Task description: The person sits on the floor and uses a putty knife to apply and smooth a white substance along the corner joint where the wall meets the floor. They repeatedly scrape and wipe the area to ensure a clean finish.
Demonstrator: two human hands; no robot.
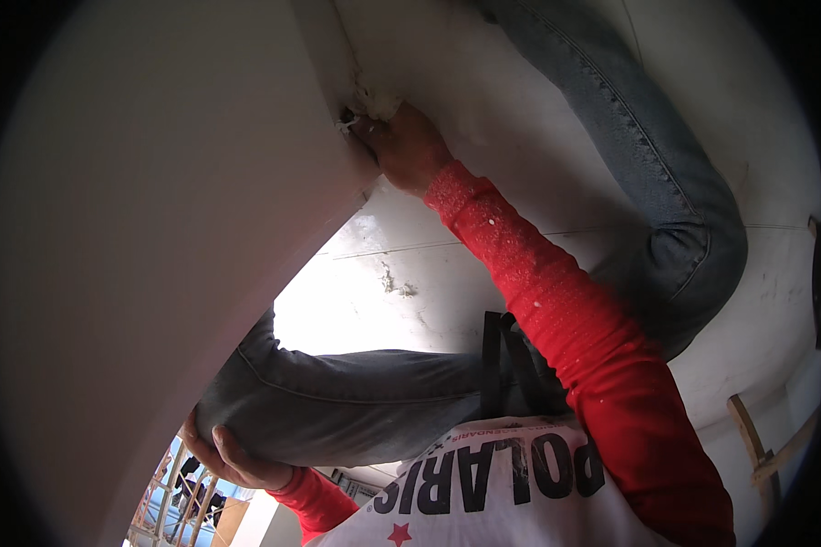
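Note:
At the lower edge of a large smooth pale panel [155,201], my right hand [410,150] works where the panel meets the white surface beneath. Its fingers are bent and pressed together around something small and dark, mostly hidden. Against those fingers sits a lumpy off-white clump [379,102]. My left hand [242,463] rests against my bent left leg [356,387], thumb and fingers apart, with nothing seen in it. White specks and dust cover the red right sleeve [538,283].
Pale crumbs [397,284] lie on the white surface [447,264], which thin seam lines cross. My right leg [675,173] in jeans bends around the right side. Wooden pieces [759,447] stand at the lower right. Scaffold-like poles [178,497] show at the lower left.

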